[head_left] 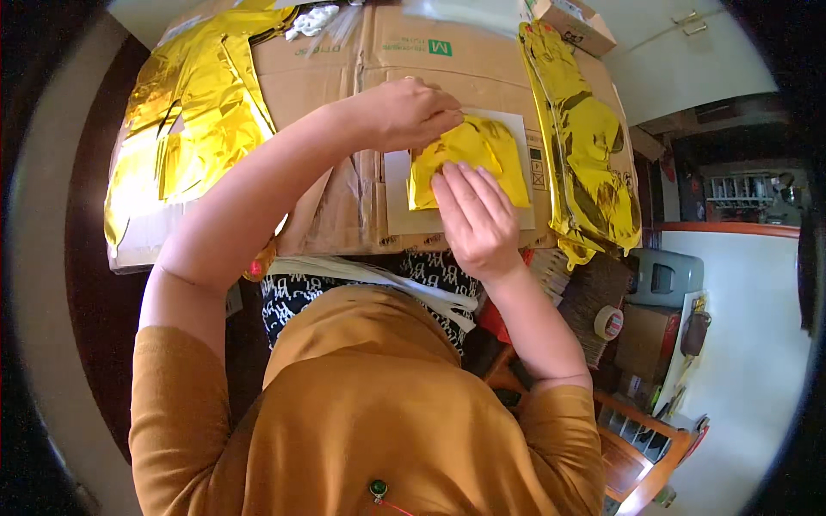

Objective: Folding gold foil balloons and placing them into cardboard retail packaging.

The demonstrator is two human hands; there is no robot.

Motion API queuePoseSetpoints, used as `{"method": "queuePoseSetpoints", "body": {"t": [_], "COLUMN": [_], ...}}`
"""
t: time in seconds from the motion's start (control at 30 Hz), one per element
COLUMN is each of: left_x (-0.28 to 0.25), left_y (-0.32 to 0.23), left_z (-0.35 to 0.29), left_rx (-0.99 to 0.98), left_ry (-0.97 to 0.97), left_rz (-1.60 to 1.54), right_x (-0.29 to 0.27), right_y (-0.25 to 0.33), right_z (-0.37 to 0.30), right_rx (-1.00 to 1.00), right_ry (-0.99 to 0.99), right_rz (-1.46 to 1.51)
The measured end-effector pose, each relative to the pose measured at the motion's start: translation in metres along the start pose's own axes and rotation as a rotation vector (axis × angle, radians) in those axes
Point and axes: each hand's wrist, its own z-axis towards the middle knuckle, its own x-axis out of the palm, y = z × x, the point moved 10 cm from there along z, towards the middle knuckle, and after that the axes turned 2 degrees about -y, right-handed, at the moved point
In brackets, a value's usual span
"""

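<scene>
A folded, flat gold foil balloon point(477, 146) lies on a pale rectangular sheet point(401, 202) on top of a cardboard box. My left hand point(409, 113) reaches across from the left, its fingers bent together at the foil's far left corner. What the fingertips pinch there is partly hidden by the hand. My right hand point(478, 215) rests on the foil's near half, fingers stretched out and pressed flat against it.
Flat gold foil balloons lie in a pile at the left point(206, 112) and another stack at the right point(589, 138) of the cardboard surface point(318, 77). A small open carton point(572, 26) stands at the far right. A tape roll point(608, 322) and a grey plastic case point(667, 277) sit lower right.
</scene>
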Motion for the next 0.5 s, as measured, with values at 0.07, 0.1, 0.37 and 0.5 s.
{"method": "queuePoseSetpoints", "body": {"t": [0.07,0.1,0.37,0.5], "left_x": [-0.002,-0.004,0.013,0.012], "left_y": [-0.002,-0.004,0.000,-0.005], "left_z": [-0.001,-0.002,-0.020,-0.029], "left_rx": [0.035,0.049,0.164,0.177], "left_ry": [-0.102,-0.152,-0.276,-0.351], "left_rz": [0.011,0.017,0.306,0.331], "right_x": [0.006,0.011,0.003,0.003], "right_y": [-0.005,-0.007,-0.016,-0.057], "right_z": [-0.006,-0.010,-0.013,-0.008], "right_rx": [0.043,0.069,0.228,0.363], "right_ry": [0.048,0.085,0.192,0.106], "right_rz": [0.015,0.047,0.371,0.418]}}
